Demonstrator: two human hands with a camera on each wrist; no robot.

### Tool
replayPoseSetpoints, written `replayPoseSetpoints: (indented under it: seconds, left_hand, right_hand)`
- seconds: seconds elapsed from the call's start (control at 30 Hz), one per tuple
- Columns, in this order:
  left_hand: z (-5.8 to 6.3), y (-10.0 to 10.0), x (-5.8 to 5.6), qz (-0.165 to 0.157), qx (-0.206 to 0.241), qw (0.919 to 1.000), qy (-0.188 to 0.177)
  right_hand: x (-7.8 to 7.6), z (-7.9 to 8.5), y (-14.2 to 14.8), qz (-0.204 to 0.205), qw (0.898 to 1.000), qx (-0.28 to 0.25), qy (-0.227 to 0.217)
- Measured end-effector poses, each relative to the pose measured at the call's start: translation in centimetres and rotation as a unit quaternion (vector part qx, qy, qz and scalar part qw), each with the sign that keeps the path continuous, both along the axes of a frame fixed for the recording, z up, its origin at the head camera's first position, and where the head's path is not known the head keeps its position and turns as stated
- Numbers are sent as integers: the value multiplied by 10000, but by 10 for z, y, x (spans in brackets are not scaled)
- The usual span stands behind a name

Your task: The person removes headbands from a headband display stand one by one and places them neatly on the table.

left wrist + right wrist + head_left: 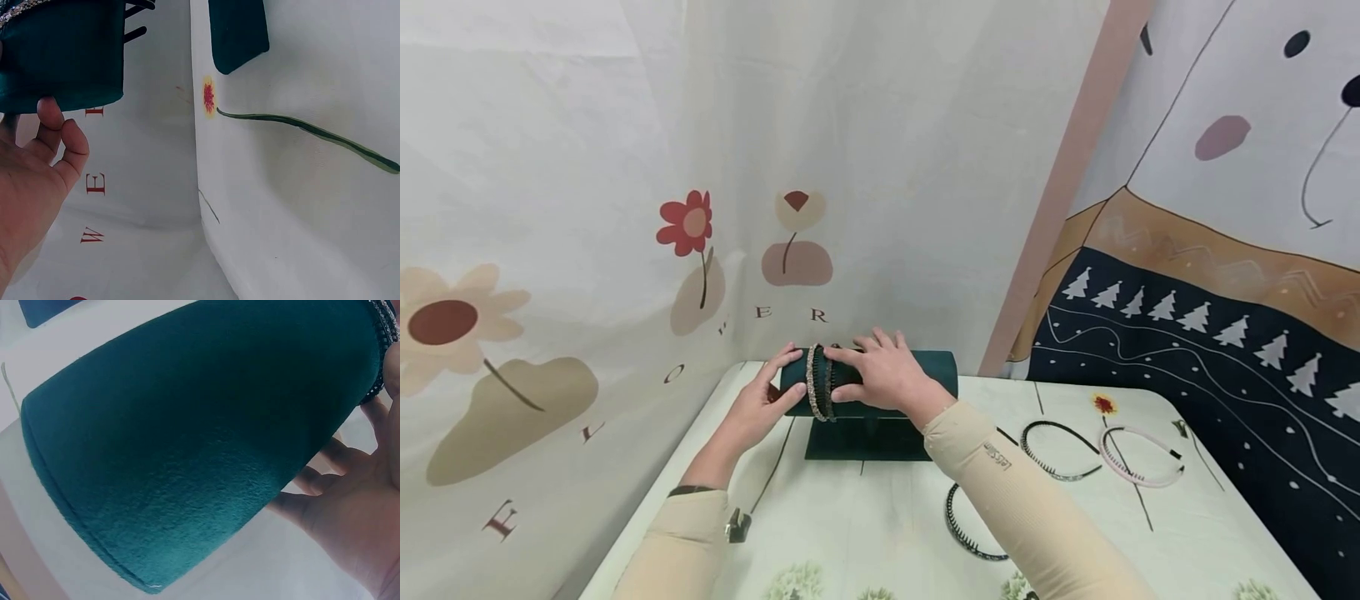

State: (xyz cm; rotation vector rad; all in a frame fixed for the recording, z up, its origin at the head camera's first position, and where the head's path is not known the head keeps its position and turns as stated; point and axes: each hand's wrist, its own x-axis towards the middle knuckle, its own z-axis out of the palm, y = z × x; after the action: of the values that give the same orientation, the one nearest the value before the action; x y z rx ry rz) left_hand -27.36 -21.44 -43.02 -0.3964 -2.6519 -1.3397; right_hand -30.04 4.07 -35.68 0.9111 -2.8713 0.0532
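Observation:
A dark green velvet roll (pixel 938 372) on a stand with a flat base (pixel 865 446) is at the back of the table. A glittery light headband (pixel 811 383) and a dark toothed headband (pixel 829 392) sit side by side around its left part. My left hand (pixel 752 410) grips the roll's left end, with curled fingers at its edge in the left wrist view. My right hand (pixel 886 372) holds the dark headband, thumb in front and index finger on top, its other fingers stretched over the roll. In the right wrist view, the roll (pixel 200 437) hides part of those fingers.
On the table's right lie a black headband (pixel 1024 443) and a pale pink headband (pixel 1138 482). Nearer, another black toothed headband (pixel 953 521) is partly behind the right sleeve. A small dark clip-like object (pixel 739 527) lies at left. Printed curtains (pixel 925 167) stand behind.

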Motion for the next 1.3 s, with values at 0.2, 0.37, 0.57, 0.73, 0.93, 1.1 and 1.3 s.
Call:
replayPoseSetpoints:
  seconds: [0.2,0.37,0.57,0.73,0.93,1.1,1.3]
  left_hand:
    - [0,0,1,-23,68,10000,-67]
    - [0,0,0,-29,89,9999,-72]
    - [0,0,-1,-16,79,10000,-48]
    - [0,0,-1,34,47,10000,-33]
    - [1,1,-1,33,43,10000,-23]
    - [1,0,-2,30,23,10000,-3]
    - [-1,0,-2,14,-41,10000,-3]
  right_hand:
    - [2,-3,6,-18,9999,-139,-61]
    - [2,-2,13,-34,9998,-199,-94]
    - [2,-1,22,-58,9999,-103,-54]
    - [3,1,27,-66,10000,30,4]
    - [4,2,36,-79,9998,154,88]
    - [3,3,42,-30,9996,220,197]
    - [4,1,51,-16,9997,190,134]
